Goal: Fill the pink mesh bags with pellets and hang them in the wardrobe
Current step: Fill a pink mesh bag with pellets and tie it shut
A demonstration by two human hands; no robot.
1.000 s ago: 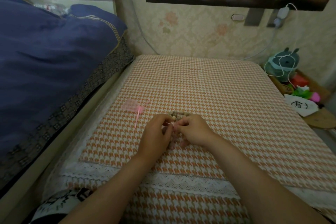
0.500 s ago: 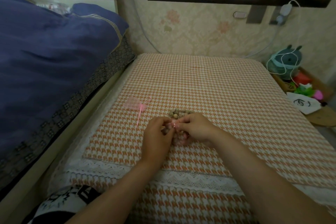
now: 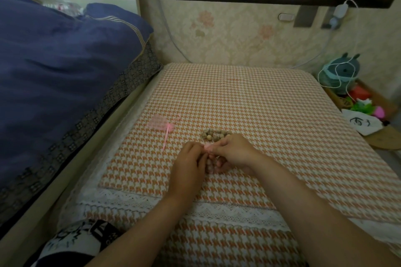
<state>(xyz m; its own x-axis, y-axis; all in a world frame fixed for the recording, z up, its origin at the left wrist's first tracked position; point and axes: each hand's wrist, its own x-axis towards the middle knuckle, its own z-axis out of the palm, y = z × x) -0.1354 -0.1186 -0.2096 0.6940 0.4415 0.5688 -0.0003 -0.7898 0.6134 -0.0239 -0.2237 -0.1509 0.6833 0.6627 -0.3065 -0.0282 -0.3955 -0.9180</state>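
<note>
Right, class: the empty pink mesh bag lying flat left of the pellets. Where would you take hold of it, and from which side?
Pinch the empty bag at its gathered neck, where the ribbon is tied, coming from above at its right end. The mesh body lies flat on the checked cloth with no edge to catch; the bunched neck probably stands proud.

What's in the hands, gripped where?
Left hand and right hand both pinch the pink mesh bag at its gathered pink top.

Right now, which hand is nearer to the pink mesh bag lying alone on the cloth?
Left. The left hand lies right of the pink mesh bag and nearer the viewer; the right hand is farther right.
</note>
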